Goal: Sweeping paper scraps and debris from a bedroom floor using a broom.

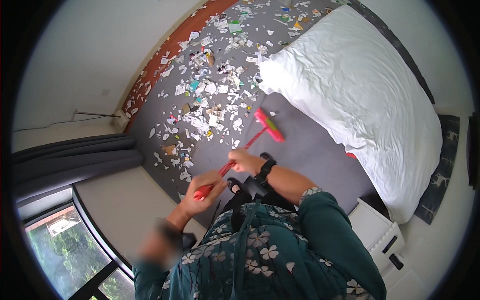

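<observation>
My left hand [204, 187] is wrapped around the upper end of a red broom handle [227, 168]. Farther down the same handle, my right hand [243, 160] grips it, with a black strap around the wrist. The pink broom head [270, 125], with a yellow-green band, rests on the grey floor covering [305, 153] between the scattered litter and the bed. Torn paper scraps and packaging pieces [213, 120] lie thickly to the left of the broom head and beyond it. One small white scrap [273, 114] lies just beside the head.
A bed with a white quilt [360, 71] takes up the right side. Near its corner stands a white bedside cabinet [371, 225]. Dark curtains [75, 152] and a window [71, 247] are at left. Litter also covers a reddish-brown floor strip [150, 71] along the wall.
</observation>
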A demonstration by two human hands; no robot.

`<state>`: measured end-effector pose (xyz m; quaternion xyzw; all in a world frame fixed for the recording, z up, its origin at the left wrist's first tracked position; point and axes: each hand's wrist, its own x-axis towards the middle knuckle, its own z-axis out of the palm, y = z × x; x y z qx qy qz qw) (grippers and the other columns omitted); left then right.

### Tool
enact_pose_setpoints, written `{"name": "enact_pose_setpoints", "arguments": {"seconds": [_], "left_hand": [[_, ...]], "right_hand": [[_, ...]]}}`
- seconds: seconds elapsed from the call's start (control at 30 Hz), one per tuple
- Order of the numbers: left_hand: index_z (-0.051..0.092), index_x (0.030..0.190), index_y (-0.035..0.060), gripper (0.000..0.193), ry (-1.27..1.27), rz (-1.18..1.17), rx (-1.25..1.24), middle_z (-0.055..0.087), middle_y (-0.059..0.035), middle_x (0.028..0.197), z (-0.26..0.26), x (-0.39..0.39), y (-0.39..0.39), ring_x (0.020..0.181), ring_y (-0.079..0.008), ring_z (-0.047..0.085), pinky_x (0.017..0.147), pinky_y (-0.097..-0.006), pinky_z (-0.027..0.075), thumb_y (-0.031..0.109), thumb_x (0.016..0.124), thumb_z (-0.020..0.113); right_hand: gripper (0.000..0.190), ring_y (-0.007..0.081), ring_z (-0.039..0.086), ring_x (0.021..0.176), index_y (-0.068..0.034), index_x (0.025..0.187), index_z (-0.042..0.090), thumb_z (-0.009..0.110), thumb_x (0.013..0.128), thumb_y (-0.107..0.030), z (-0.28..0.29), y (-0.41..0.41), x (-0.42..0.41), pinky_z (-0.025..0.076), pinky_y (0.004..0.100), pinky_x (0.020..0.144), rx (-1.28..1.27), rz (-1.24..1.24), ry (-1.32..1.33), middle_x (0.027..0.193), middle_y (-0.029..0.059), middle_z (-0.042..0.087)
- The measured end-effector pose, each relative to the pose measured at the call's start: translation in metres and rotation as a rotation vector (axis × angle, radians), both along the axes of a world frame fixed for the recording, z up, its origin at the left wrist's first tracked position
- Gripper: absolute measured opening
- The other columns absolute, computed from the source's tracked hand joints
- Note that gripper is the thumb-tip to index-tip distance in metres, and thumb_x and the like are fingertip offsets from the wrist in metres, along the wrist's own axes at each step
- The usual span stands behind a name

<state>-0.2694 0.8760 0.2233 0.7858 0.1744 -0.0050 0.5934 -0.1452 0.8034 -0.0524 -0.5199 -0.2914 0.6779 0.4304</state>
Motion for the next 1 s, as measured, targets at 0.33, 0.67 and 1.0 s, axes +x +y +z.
{"name": "enact_pose_setpoints", "arguments": {"seconds": [0.33, 0.67, 1.0], "left_hand": [[0.049, 0.057, 0.0018, 0.026, 0.127, -0.187, 0.137, 0.051, -0.0083, 0.055, 0.111, -0.006, 0.006, 0.05, -0.0234, 0.051, 0.049, -0.0325, 0.038, -0.002, 0.075, 0.068], [0.047, 0.062, -0.0011, 0.024, -0.024, 0.019, -0.082, 0.046, -0.0081, 0.058, 0.034, 0.015, -0.009, 0.052, -0.0197, 0.044, 0.052, -0.032, 0.034, -0.002, 0.081, 0.06], [0.046, 0.059, 0.0012, 0.026, 0.111, 0.094, 0.064, 0.049, -0.0059, 0.058, 0.08, -0.01, 0.0, 0.051, -0.0175, 0.046, 0.05, -0.0305, 0.033, -0.002, 0.08, 0.061]], "right_hand": [[0.01, 0.0115, 0.041, 0.05, -0.008, 0.077, 0.043, 0.051, 0.081, -0.004, 0.161, 0.043, -0.05, 0.028, 0.0235, 0.037, -0.59, -0.41, 0.802, 0.068, 0.0032, 0.044], [0.014, 0.0129, 0.033, 0.045, -0.009, 0.071, 0.039, 0.05, 0.077, -0.003, 0.003, -0.025, -0.02, 0.024, 0.0241, 0.038, -0.544, -0.697, 0.98, 0.066, 0.0049, 0.04], [0.012, 0.0113, 0.029, 0.044, -0.009, 0.074, 0.039, 0.047, 0.078, -0.002, 0.064, 0.035, -0.08, 0.02, 0.0243, 0.038, -0.626, -0.389, 0.971, 0.065, 0.0049, 0.038]]}}
